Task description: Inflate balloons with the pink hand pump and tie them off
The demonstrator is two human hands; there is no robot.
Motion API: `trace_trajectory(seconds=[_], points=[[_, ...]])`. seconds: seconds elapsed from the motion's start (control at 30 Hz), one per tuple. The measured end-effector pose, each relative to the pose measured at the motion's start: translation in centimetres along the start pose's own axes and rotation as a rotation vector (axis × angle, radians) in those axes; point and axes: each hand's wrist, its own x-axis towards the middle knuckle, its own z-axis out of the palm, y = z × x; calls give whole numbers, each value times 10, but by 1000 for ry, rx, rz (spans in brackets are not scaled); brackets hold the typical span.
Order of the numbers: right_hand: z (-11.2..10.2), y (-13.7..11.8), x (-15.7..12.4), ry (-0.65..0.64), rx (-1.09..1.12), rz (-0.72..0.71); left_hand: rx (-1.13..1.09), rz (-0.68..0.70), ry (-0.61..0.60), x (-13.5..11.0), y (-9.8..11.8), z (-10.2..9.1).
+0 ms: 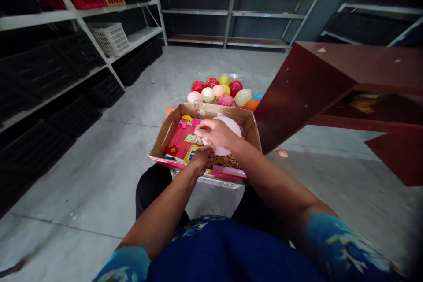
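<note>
A pale pink inflated balloon (231, 124) is held over an open cardboard box (253, 130) in front of my knees. My left hand (202, 159) is closed at the balloon's neck, near the box's front edge. Just above it, my right hand (216, 133) is pinched at the same neck, its forearm crossing the right side of the box. Inside the box lie a red printed sheet (180, 137), several small uninflated balloons (187, 119) in yellow and pink, and a tan crinkled heap (228, 162). My fingers hide the balloon's knot end.
Several inflated balloons (225, 100) in red, yellow, white and orange lie on the floor behind the box. A dark red wooden cabinet (297, 92) leans at the right. Metal shelves (228, 12) with crates (109, 38) line the back and left.
</note>
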Motion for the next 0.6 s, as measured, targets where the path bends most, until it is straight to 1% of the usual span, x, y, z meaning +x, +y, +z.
trace_trajectory(seconds=[0.07, 0.1, 0.17, 0.23, 0.27, 0.33, 0.4, 0.43, 0.5, 0.53, 0.6], points=[[8, -5, 9, -78, 5, -11, -86, -146, -107, -3, 3, 5], [9, -6, 9, -87, 46, -25, -159, -187, -145, -4, 5, 5], [8, -6, -1, -35, 193, -79, -295, -215, -193, -5, 9, 1], [3, -2, -21, 56, 338, -120, -393, -223, -220, -6, 14, -5], [1, 3, -32, 104, 373, -110, -426, -222, -224, -6, 16, -8], [0, 17, -52, 183, 423, -39, -471, -213, -221, -7, 20, -12], [6, 37, -64, 223, 455, 114, -495, -199, -219, -8, 22, -11], [12, 47, -67, 273, 513, 194, -504, -199, -224, -9, 23, -9], [26, 65, -64, 310, 679, 313, -521, -220, -242, -11, 25, -4], [34, 71, -60, 309, 771, 344, -532, -231, -251, -13, 25, -2], [47, 78, -50, 301, 943, 350, -559, -243, -264, -17, 28, 3]])
